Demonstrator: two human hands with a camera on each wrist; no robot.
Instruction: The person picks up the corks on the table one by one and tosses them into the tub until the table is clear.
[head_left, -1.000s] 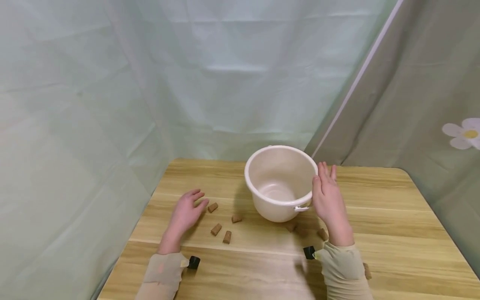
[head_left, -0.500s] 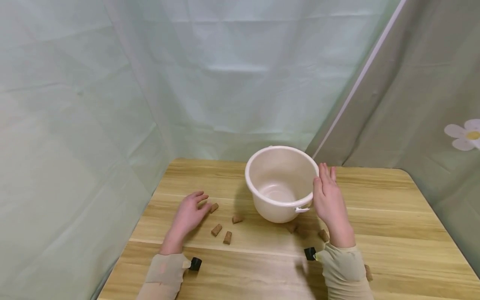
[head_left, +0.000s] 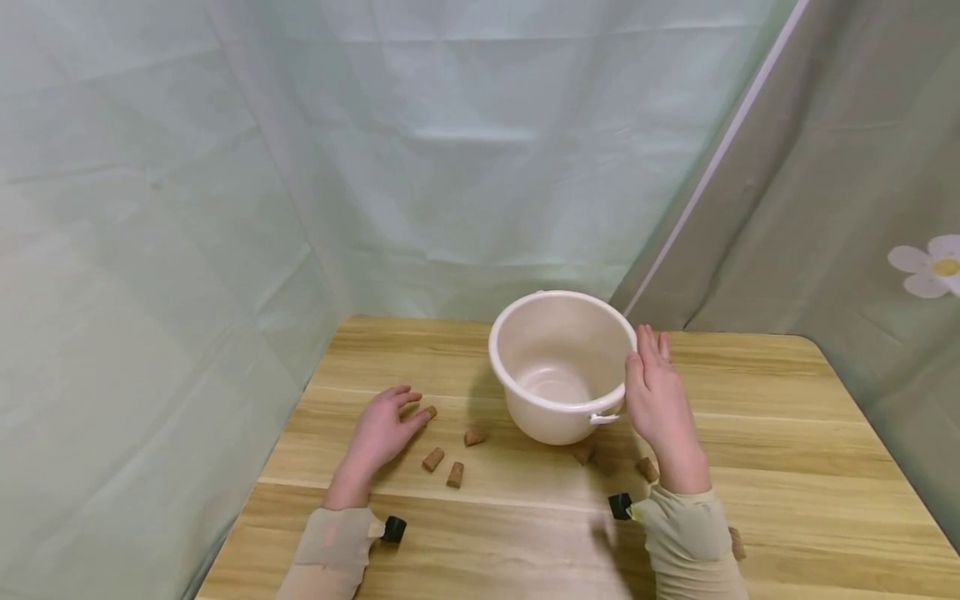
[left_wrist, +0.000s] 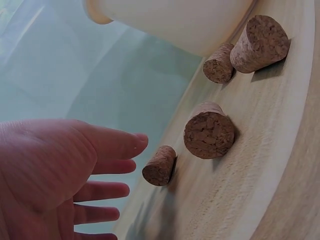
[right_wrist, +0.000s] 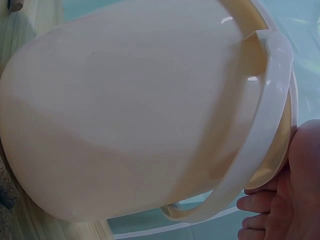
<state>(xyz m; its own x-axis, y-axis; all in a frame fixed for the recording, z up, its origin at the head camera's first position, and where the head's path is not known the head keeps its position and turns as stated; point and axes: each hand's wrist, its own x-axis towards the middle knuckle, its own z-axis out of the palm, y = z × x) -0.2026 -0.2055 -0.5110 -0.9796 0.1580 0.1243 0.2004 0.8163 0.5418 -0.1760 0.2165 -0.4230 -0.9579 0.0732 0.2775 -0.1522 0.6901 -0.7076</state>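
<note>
A cream plastic bucket [head_left: 551, 423] stands upright on the wooden table, its open mouth facing up. My right hand [head_left: 660, 404] lies along the bucket's right rim with straight fingers. In the right wrist view the bucket's handle [right_wrist: 272, 90] hangs down beside the rim, and my right hand [right_wrist: 300, 185] is at that rim. To the left of the bucket lie several tapered cork stoppers [head_left: 432, 459]. My left hand [head_left: 382, 432] reaches over the table, its thumb tip right by the farthest cork stopper [head_left: 431, 412]. In the left wrist view nothing sits between thumb and fingers near that cork stopper [left_wrist: 159, 166].
More cork stoppers [head_left: 647, 469] lie in shadow in front of the bucket, with another [head_left: 737, 543] beside the right sleeve. Both wrists carry a small black camera [head_left: 393, 529]. Pale curtains [head_left: 480, 167] close off the back and sides of the table [head_left: 525, 533].
My left hand has moved slightly right and its thumb now overlaps the farthest cork stopper in the head view. My right hand and the bucket have stayed in place.
</note>
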